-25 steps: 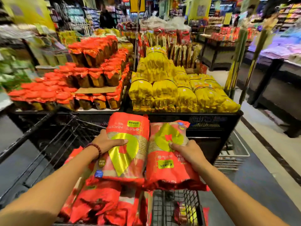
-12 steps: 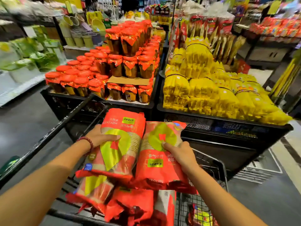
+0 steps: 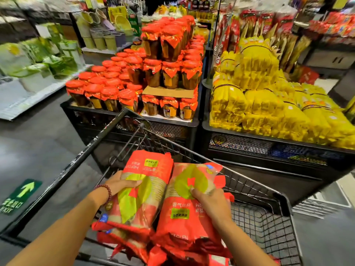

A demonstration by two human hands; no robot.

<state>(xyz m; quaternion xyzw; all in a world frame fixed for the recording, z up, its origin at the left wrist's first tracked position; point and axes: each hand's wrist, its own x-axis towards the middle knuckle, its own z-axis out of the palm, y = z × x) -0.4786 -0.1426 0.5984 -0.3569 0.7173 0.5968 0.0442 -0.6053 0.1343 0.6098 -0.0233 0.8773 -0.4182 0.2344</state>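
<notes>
The left hand (image 3: 123,184) grasps the left red packet (image 3: 148,166) with the thumb across its top, the right hand (image 3: 213,204) grasps the right red packet (image 3: 180,223), and both packets are held side by side, touching, above the near edge of the shopping cart (image 3: 257,225), over further red packets (image 3: 172,254)

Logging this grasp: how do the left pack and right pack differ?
The left pack reaches farther forward than the right pack. The left pack's small green label is at its far end; the right pack's is nearer the person. Both are red with a green heart, held above the cart.
</notes>
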